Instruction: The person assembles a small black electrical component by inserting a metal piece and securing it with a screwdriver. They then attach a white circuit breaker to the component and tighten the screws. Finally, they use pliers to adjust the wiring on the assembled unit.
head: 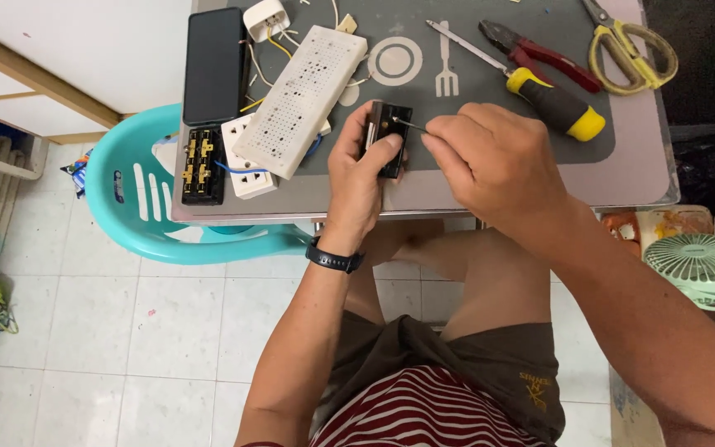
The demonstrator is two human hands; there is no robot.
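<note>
My left hand [359, 170] grips a small black socket block [391, 132], holding it upright above the near edge of the grey table [622, 178]. My right hand [490, 157] pinches a thin metal tool [410, 124] whose tip touches the top of the block. A black band sits on my left wrist.
On the table lie a white perforated power-strip cover [304, 95], a black case [213, 66], an opened black strip with brass contacts [203, 164], white sockets [246, 161], a yellow-handled screwdriver [552, 103], red pliers [539, 54] and yellow scissors [631, 45]. A turquoise plastic chair [138, 207] stands left, a green fan [701, 265] right.
</note>
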